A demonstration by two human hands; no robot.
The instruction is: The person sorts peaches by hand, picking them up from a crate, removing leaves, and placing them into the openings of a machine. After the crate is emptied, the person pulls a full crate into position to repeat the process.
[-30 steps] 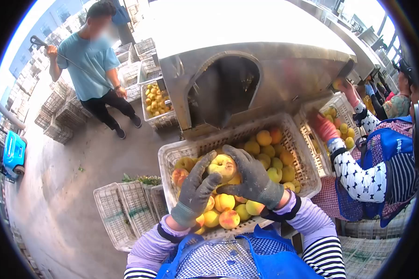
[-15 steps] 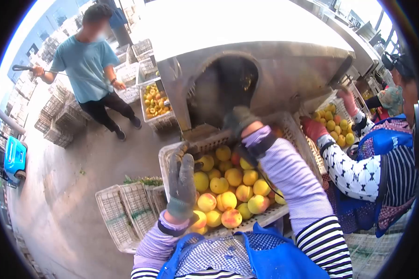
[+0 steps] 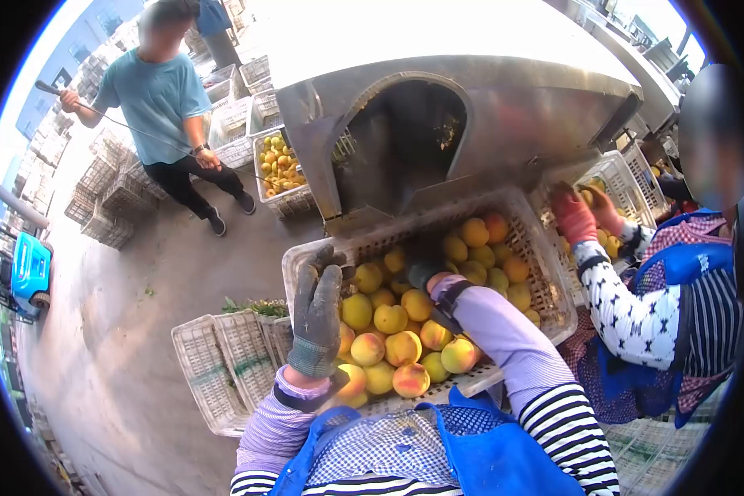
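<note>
Left hand (image 3: 317,314): gloved, fingers extended and released, resting on the crate's (image 3: 546,273) left rim.
Right hand (image 3: 426,269): among the peaches (image 3: 401,347); grasp cannot be told.

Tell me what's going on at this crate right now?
A person in grey gloves is working over a white plastic crate full of yellow-red peaches, set below the mouth of a metal machine. The left hand rests on the crate's near-left rim; the right hand reaches down among the fruit. To the right, a co-worker's red-gloved hand handles fruit at another crate. A person in a blue shirt stands behind, holding a long rod.
</note>
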